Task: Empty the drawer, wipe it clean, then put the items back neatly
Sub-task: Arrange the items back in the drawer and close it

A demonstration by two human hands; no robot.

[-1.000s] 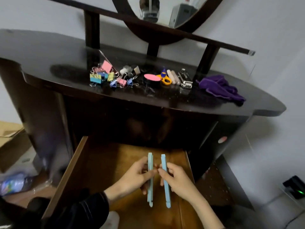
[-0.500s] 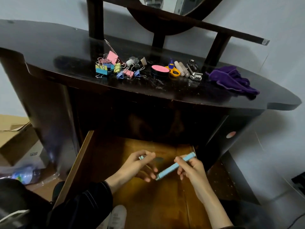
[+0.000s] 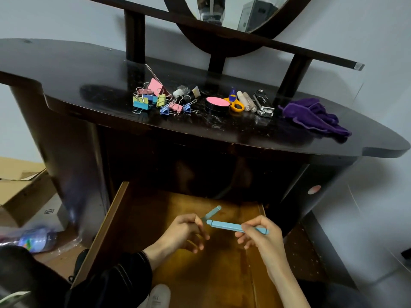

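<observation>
The wooden drawer (image 3: 133,218) stands pulled open below the dark dresser top (image 3: 66,81). Over its bare bottom my left hand (image 3: 182,232) pinches one light blue stick (image 3: 211,213), which points up and to the right. My right hand (image 3: 262,238) pinches a second light blue stick (image 3: 231,226), lying almost level with its free end pointing left toward the first. On the dresser top lie several coloured binder clips (image 3: 155,101), a pink-lidded round tin (image 3: 217,103), yellow scissors (image 3: 235,103), two beige tubes (image 3: 246,101), a stapler (image 3: 263,105) and a purple cloth (image 3: 315,116).
A mirror frame with dark posts (image 3: 134,34) rises behind the dresser top. Cardboard boxes (image 3: 22,187) and a plastic-wrapped item (image 3: 37,240) lie on the floor at the left. A white shoe (image 3: 158,296) shows at the drawer's near end.
The two blue sticks were held upright side by side; both have since swung apart, the right one to almost level. The view rose and shifted slightly.
</observation>
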